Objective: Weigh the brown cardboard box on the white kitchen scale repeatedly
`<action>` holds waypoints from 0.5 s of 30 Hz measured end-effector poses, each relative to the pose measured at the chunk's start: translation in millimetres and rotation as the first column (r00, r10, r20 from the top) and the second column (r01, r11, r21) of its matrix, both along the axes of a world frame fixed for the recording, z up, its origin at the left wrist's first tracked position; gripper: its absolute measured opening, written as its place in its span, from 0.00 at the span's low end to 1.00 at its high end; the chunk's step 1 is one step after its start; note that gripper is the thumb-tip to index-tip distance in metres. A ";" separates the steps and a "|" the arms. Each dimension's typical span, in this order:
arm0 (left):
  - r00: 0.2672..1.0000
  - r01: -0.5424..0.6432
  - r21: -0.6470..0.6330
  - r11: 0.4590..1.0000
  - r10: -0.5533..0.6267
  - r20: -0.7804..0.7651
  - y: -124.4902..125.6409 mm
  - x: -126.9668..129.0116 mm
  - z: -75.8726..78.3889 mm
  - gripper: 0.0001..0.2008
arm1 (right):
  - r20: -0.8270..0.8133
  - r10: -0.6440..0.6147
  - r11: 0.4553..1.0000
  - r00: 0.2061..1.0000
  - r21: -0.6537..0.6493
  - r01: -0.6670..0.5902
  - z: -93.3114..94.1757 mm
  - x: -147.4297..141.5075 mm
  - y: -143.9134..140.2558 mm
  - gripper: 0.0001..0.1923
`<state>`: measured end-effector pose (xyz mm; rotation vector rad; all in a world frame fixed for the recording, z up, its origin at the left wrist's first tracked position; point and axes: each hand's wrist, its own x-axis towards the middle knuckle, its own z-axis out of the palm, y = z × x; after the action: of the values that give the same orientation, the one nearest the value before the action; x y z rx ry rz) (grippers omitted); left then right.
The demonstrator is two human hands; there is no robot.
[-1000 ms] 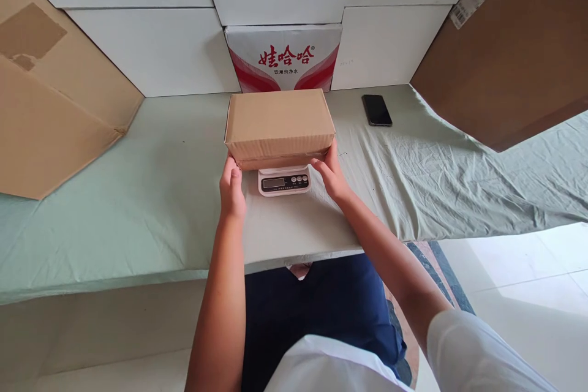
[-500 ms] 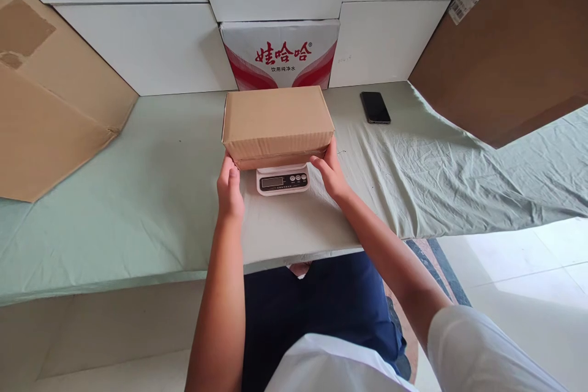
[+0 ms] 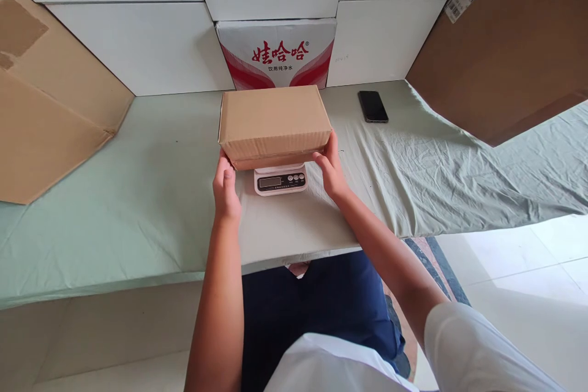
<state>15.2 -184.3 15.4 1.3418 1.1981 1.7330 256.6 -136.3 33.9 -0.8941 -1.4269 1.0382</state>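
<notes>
A closed brown cardboard box [image 3: 275, 115] is at the middle of the table, above a white digital kitchen scale [image 3: 281, 181]. My left hand [image 3: 225, 190] grips the box at its near left corner, thumb toward me. At the near right corner my right hand [image 3: 331, 168] has hold of it, its thumb against the front face. Both hands' other fingers are partly hidden by the box. Only the scale's front panel, with a small display and buttons, shows. I cannot tell whether the box rests on the scale's plate.
A black phone [image 3: 373, 106] lies right of the box. Behind stands a red and white carton [image 3: 275, 52] against white panels. Large cardboard sheets stand at the left [image 3: 59, 110] and right [image 3: 509, 55]. Pale green cloth [image 3: 151, 196] covers the table.
The view has shifted very slightly. Both hands stay on the box's near corners, and the box sits practically the same over the scale.
</notes>
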 end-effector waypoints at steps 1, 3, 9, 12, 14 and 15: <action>1.000 -0.003 0.003 1.000 0.003 0.012 -0.3 0.2 0.5 0.40 | -0.020 -0.013 1.000 1.000 -0.022 0.013 -1.6 1.0 1.5 0.44; 1.000 -0.003 0.007 1.000 0.003 0.030 -0.7 0.5 1.1 0.40 | -0.062 -0.035 0.998 0.997 -0.064 0.031 -3.8 2.8 4.5 0.45; 1.000 0.014 0.009 1.000 -0.014 -0.005 1.8 -1.4 -1.7 0.39 | -0.042 -0.003 0.999 0.999 -0.038 0.002 2.4 0.5 2.6 0.41; 0.999 0.030 0.005 1.000 -0.030 -0.039 0.6 -0.8 -4.4 0.39 | -0.020 0.017 1.000 1.000 -0.005 -0.017 4.6 -4.2 -3.6 0.41; 0.998 0.037 -0.001 0.999 -0.037 -0.050 -1.5 0.9 -4.3 0.39 | -0.022 0.020 1.000 1.000 0.000 -0.020 2.9 -5.5 -6.1 0.42; 0.998 0.044 0.000 0.999 -0.043 -0.051 -1.9 1.7 -3.0 0.39 | -0.026 0.018 1.000 1.000 0.002 -0.018 1.5 -5.4 -5.7 0.42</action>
<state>16.9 -186.2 12.4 1.4104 1.1871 1.6786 251.2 -142.0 35.4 -0.8653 -1.4166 1.0582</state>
